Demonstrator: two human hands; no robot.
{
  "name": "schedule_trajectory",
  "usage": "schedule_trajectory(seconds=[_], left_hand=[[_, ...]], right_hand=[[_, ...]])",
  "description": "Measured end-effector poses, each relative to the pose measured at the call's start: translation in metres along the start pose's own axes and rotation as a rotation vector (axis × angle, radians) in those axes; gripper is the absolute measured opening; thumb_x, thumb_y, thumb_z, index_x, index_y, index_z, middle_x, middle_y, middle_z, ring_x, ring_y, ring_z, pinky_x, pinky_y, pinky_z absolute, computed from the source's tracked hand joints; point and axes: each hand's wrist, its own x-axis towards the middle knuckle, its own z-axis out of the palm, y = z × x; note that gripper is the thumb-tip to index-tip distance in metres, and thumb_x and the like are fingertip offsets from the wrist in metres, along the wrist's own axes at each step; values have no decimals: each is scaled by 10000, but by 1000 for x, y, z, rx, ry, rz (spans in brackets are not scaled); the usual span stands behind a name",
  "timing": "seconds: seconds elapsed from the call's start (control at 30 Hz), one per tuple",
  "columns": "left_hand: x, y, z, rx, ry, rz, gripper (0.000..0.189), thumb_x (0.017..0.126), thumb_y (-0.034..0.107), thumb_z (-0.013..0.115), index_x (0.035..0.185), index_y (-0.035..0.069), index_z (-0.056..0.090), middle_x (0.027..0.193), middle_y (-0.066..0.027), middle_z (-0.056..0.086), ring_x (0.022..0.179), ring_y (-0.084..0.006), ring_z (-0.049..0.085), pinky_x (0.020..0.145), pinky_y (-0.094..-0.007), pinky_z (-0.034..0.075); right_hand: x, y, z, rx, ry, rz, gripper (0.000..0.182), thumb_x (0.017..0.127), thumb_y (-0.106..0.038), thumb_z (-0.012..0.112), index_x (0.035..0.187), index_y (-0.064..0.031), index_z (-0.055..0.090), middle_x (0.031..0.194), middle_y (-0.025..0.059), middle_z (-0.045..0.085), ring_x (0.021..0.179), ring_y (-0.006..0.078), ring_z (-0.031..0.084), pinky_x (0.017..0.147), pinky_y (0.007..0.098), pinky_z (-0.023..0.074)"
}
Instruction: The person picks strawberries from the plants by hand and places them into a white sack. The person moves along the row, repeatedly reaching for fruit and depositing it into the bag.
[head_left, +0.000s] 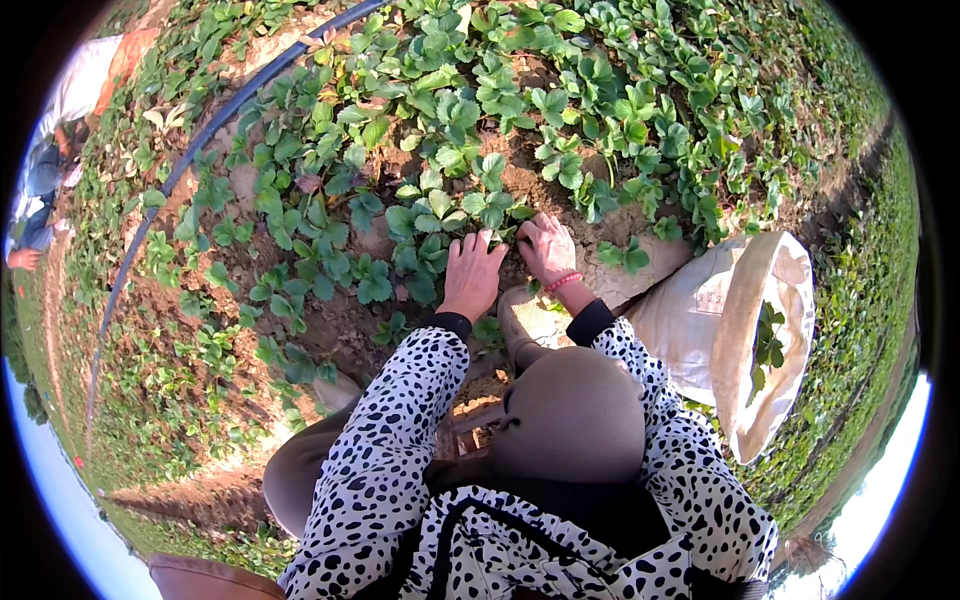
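Observation:
Before me grow low strawberry plants (457, 112) with toothed green leaves, rooted in dry brown soil. My left hand (474, 274) reaches palm down into the leaves of one strawberry plant (487, 206), its fingertips bent at the base of the foliage. Close beside it on the right, my right hand (549, 246) has its fingers curled at the same plant; a pink bead bracelet (563, 281) circles that wrist. Leaves and the hands themselves hide the fingertips, so whether either hand grips a stem cannot be seen.
A white woven sack (690, 322) leans at my right, its mouth rolled back, with green leaves (766, 345) inside. My shoe (529, 315) is just below my hands. A dark hose (217, 124) curves across the left. Another person (41, 180) is at the far left edge.

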Motion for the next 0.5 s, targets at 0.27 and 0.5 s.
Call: schedule_trajectory(seconds=[0.27,0.5], left_hand=[[-6,-14,6,-244,125,-168,357,706,50,564,1052,134,594,1267,-181,370,1112,-392,391,912,-438,379],[-14,-6,9,-159,30,-142,409,702,63,572,1099,160,559,1259,-144,378,1149,-349,369,922,-450,340]], right_hand=[[17,-13,-10,75,-1,-23,223,736,-168,585,946,-94,577,955,94,557,986,278,512,880,385,391],[54,4,9,-64,-174,-158,310,692,-158,594,975,-35,571,978,131,575,937,315,552,821,390,445]])
